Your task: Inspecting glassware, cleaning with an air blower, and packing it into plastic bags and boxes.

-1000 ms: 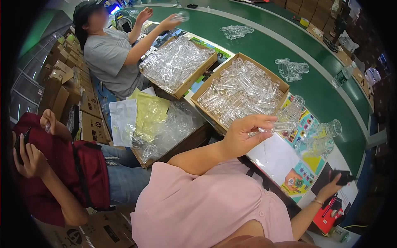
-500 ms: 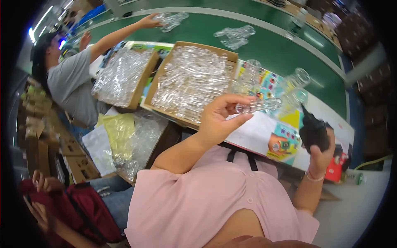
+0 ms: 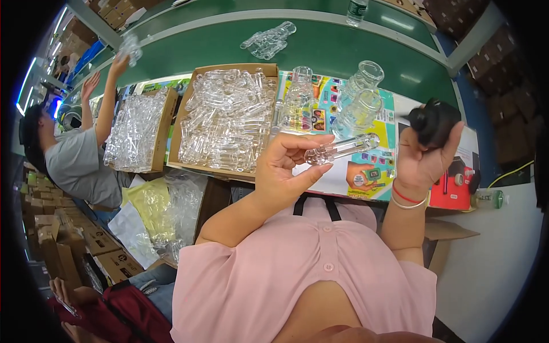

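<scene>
My left hand (image 3: 289,168) pinches one end of a clear glass tube (image 3: 351,146) between thumb and fingers, and the tube points to the right over the table. In my right hand (image 3: 423,166) lies a black bulb-shaped tool with a narrow nozzle (image 3: 437,123); its nozzle end is blurred and points left, above and apart from the tube. Behind the tube stand clear flared glass pieces, one on the left (image 3: 300,94) and others on the right (image 3: 361,111). A cardboard box (image 3: 273,77) left of my left hand is full of similar clear tubes.
A second box (image 3: 166,131) of clear tubes stands farther left, near a co-worker in grey (image 3: 83,160) who lifts a clear piece. More clear pieces (image 3: 269,41) lie on the green surface (image 3: 326,51). A bottle (image 3: 355,12) stands behind. Another person's hands (image 3: 66,294) show lower left.
The black tool has turned and risen in my right hand, whose palm now faces up. My left hand still holds the tube. The co-worker's raised hand has moved left with the clear piece.
</scene>
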Demonstrator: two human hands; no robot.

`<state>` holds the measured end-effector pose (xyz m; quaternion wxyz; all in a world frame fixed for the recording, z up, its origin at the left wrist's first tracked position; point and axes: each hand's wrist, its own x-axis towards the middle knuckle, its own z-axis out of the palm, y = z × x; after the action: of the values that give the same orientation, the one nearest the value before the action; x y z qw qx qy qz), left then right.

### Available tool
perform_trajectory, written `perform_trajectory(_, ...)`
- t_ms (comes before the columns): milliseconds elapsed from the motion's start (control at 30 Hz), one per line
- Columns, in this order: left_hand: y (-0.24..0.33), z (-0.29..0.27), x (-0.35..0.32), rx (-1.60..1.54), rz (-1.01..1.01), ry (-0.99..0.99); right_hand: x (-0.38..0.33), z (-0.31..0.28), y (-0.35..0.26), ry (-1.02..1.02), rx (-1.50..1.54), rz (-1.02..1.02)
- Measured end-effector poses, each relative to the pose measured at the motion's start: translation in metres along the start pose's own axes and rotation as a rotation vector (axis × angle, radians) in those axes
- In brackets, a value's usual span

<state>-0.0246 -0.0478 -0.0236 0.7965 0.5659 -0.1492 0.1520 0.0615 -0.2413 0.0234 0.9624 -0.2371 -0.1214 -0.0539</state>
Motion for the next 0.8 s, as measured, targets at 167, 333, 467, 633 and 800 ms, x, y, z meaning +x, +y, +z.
perform_trajectory(167, -0.001, 0.0, 0.0, 0.142, 0.077, -0.032, -0.022, 0.022, 0.006, 0.036, -0.458, -0.191)
perform_trajectory(333, -0.002, 0.003, -0.001, 0.145, 0.133, -0.04, -0.036, 0.019, -0.011, -0.12, -0.746, -0.171)
perform_trajectory(467, 0.0, 0.005, -0.001, 0.154, 0.133, -0.04, -0.039, 0.022, -0.013, -0.142, -0.793, -0.179)
perform_trajectory(633, -0.002, 0.005, -0.002, 0.145, 0.135, -0.049, -0.042, 0.025, -0.013, -0.273, -0.968, -0.328)
perform_trajectory(800, -0.003, 0.004, 0.001, 0.149, 0.117, -0.048, -0.037, 0.018, -0.005, -0.164, -0.724, -0.207)
